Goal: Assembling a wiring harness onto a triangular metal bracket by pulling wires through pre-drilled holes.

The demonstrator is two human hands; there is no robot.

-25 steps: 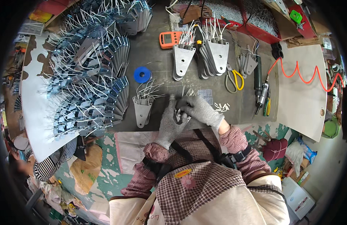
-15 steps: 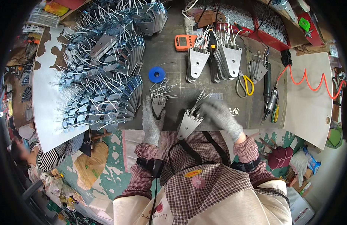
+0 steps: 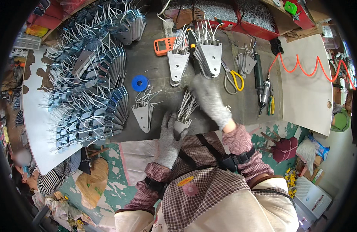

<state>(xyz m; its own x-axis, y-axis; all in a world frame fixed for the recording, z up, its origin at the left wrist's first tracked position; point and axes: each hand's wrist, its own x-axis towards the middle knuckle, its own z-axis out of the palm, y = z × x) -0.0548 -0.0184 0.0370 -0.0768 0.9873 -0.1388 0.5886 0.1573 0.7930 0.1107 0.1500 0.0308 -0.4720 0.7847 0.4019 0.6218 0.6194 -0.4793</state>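
Note:
Both my hands wear grey gloves. My left hand (image 3: 170,136) is at the table's front edge, its fingers along the left side of a small stack of grey tapered metal plates (image 3: 182,124) and its thumb by the lower end. White wires stand up from that stack. Smeared by motion, my right hand (image 3: 210,99) reaches forward over the table, its fingertips hidden near the lower end of a larger stack of wired plates (image 3: 211,58). Left of my left hand lies another wired plate stack (image 3: 143,118), touched by neither hand.
Rows of blue-tinted metal plates with white wires (image 3: 93,96) fill the table's left. A blue tape roll (image 3: 140,83) and an orange meter (image 3: 163,45) lie mid-table. To the right are yellow-handled scissors (image 3: 237,80), a driver (image 3: 265,92) on a red coiled hose, and red screw bins (image 3: 259,19).
My left hand has moved right, from the left plate stack to the one by the table edge. My right hand has left that stack and moved forward. The view has shifted right.

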